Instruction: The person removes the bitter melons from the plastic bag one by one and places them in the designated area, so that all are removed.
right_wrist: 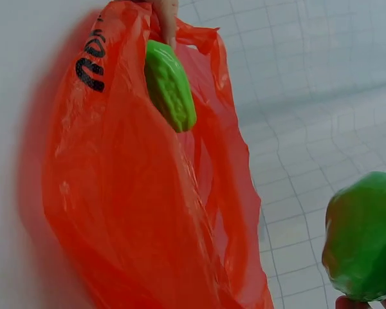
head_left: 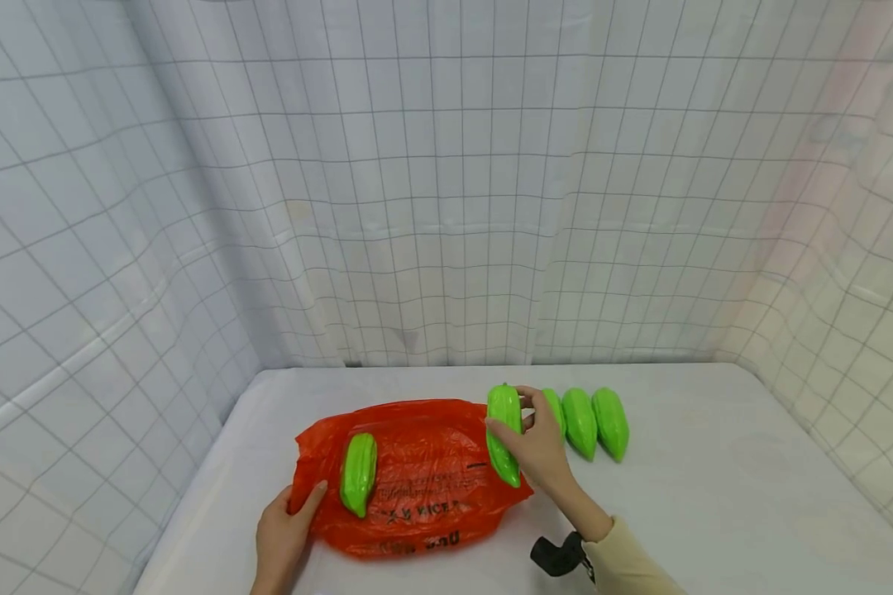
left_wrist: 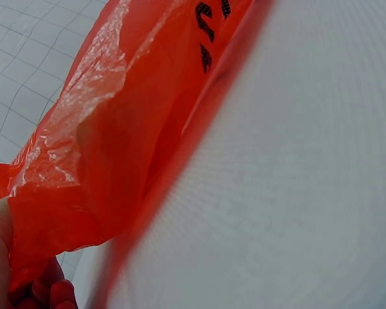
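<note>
My right hand [head_left: 539,442] grips a glossy green bitter melon [head_left: 503,430], upright over the right end of a red plastic bag [head_left: 432,463]. The same melon [right_wrist: 363,235] shows large at the lower right of the right wrist view. At the bag's left end, my left hand [head_left: 283,529] pinches the edge between thumb and fingers; the left wrist view shows the crumpled plastic [left_wrist: 103,174] there. Another bitter melon [head_left: 359,475] lies on the left part of the bag, near my left fingers; in the right wrist view this melon [right_wrist: 170,87] sits at the bag's opening.
Three more green melons stand in a row right of the bag: the nearest [head_left: 553,409] partly behind my right hand, then a middle one [head_left: 580,423] and a far-right one [head_left: 611,423]. A black strapped device [head_left: 558,555] is at my right wrist. White gridded curtains [head_left: 446,207] surround the white table [head_left: 714,496].
</note>
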The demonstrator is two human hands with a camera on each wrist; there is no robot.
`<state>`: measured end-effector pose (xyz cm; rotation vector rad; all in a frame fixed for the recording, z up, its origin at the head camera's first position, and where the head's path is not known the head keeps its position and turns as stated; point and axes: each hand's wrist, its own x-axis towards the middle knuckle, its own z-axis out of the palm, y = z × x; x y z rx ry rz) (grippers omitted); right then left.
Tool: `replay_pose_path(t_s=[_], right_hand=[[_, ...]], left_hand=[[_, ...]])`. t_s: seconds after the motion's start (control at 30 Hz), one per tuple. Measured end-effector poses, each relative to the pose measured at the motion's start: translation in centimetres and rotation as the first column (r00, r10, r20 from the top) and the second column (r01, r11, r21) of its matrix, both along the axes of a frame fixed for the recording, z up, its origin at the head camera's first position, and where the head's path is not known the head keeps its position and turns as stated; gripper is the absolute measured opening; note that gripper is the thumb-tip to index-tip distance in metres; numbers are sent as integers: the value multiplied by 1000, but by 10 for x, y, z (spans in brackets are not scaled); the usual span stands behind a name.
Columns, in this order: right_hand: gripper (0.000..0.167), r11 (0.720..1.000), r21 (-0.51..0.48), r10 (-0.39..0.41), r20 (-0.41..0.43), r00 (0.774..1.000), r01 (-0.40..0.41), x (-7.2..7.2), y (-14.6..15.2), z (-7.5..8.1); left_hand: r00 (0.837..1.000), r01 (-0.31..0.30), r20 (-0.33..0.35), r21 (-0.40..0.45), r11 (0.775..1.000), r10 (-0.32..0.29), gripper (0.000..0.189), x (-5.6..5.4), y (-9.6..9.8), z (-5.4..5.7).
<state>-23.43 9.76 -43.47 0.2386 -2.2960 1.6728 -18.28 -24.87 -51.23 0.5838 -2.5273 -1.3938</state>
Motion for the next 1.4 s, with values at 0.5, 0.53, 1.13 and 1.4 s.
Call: replay_pose_path(t_s=[0.5,0.53,1.13,1.4], right_hand=[[66,977,214,-44,102,994,21,-1,45,0],[66,975,221,-48,107,993,23,0,47,-1],[66,902,433,-75,157,985,0,-1,87,-8],[68,865,501,-107,193,975,-4,2,93,-12]], left_hand=[[1000,-1,11,10,1000,0,65,-1,-1,-2],[1000,-3,13,9,1000,3,64,-1,-1,-2],[1000,6,16,21,1000,-6,68,-3,-3,-4],[1000,11,15,17,1000,-11,66,-3,-2,-3]])
